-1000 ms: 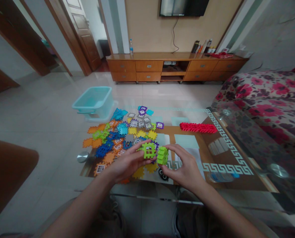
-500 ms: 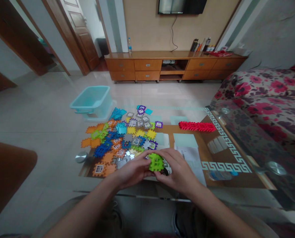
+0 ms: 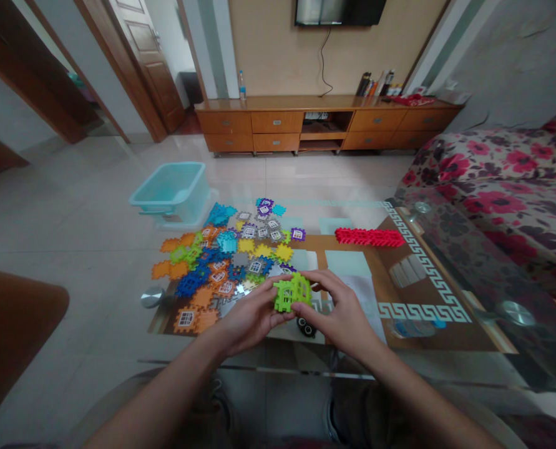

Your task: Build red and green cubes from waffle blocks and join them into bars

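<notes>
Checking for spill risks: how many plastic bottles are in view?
2: a bottle upright on the wooden sideboard, a bottle lying at the right front of the glass-topped table. Others may be hidden.

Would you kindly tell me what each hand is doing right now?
Left hand: closed, holding the lime-green plastic assembly.
Right hand: closed, holding the same assembly from the other side.

A lime-green interlocking plastic build (image 3: 291, 294) is partly hidden by the left hand (image 3: 252, 315) and right hand (image 3: 341, 307), its underside concealed. A small black object (image 3: 306, 326) below them is too small to identify. Book spines (image 3: 375, 83) on the sideboard (image 3: 278, 123) are too small to read; a wall-mounted television (image 3: 339, 11) is cut off by the frame's top edge.
</notes>
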`<state>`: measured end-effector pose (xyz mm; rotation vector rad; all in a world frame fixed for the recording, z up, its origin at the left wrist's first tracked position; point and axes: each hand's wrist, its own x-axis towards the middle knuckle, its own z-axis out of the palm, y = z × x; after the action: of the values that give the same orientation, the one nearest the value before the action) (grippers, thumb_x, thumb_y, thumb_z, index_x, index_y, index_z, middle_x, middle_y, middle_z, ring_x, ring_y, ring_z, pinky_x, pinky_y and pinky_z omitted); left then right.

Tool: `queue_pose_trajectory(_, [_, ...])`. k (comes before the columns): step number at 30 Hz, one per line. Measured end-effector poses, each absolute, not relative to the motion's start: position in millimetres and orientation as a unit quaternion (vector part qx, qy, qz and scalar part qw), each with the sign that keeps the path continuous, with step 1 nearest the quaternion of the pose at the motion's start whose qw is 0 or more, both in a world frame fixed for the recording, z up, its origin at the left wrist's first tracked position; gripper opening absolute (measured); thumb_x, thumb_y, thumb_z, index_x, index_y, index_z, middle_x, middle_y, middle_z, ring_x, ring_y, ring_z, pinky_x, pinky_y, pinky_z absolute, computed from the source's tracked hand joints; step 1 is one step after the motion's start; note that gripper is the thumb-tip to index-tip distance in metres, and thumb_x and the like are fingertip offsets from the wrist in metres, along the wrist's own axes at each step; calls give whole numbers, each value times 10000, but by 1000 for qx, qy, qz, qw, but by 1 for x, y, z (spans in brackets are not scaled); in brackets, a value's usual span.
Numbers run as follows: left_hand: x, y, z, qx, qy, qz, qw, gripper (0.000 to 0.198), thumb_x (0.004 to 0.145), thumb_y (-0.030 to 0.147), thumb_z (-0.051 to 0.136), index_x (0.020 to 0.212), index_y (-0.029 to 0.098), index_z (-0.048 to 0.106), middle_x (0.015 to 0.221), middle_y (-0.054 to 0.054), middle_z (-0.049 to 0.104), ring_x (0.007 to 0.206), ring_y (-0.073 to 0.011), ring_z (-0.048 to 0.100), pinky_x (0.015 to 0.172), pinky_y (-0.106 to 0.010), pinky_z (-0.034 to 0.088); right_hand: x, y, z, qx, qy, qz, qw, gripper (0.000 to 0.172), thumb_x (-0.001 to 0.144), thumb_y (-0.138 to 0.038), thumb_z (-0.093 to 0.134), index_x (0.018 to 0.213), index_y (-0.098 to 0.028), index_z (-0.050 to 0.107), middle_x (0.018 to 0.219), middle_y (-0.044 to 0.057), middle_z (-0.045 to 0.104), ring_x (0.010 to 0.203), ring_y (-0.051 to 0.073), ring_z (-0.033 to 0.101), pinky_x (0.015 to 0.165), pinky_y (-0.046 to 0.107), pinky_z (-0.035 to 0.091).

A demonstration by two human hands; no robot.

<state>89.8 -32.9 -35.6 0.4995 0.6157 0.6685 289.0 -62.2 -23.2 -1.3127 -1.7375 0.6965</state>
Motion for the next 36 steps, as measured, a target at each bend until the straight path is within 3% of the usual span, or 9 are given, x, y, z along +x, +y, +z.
queue_pose_trajectory(3, [91,-34,-33,259,308,323,856,338,929,269,620,1263,225,594,1248,-102,641,1026,-185,657,899,-315,522,292,-60,-22,-535,-675,285,421,414,836,-306,734,1225,-238,612,1148,88,649,985,222,645,823,370,572])
queue_pose_trajectory(8, [92,-36,-35,323,366,354,798,482,858,360,722,1294,218,574,1116,-83,676,938,-169,658,811,-273,514,295,-61,-24,-491,-759,239,355,530,813,-247,756,1310,-252,572,1220,92,618,1147,248,594,990,422,516])
queue_pose_trajectory(12, [91,-36,-36,346,380,345,785,614,818,351,766,1374,227,536,1001,-64,696,873,-162,661,795,-272,509,294,-63,-28,-475,-786,235,320,547,813,-188,723,1331,-241,554,1249,98,614,1165,245,594,1020,420,503])
queue_pose_trajectory(19, [89,-32,-29,260,349,358,826,464,861,231,644,1323,209,606,1190,-118,685,1006,-214,672,859,-325,536,297,-63,-28,-485,-781,200,340,569,792,-161,690,1334,-237,534,1212,98,622,1125,255,604,977,438,525])
queue_pose_trajectory(26, [85,-32,-32,314,328,327,829,514,908,299,669,1407,290,547,1349,-96,615,1083,-213,653,949,-368,516,299,-62,-28,-477,-792,170,341,556,834,-205,688,1363,-255,525,1224,107,623,1132,275,597,971,471,527])
queue_pose_trajectory(36, [82,-33,-37,323,298,301,846,498,876,340,708,1356,260,602,1315,-114,629,1092,-233,646,988,-410,492,301,-60,-30,-456,-794,197,350,591,880,-235,689,1434,-263,485,1271,109,603,1168,249,600,995,424,534])
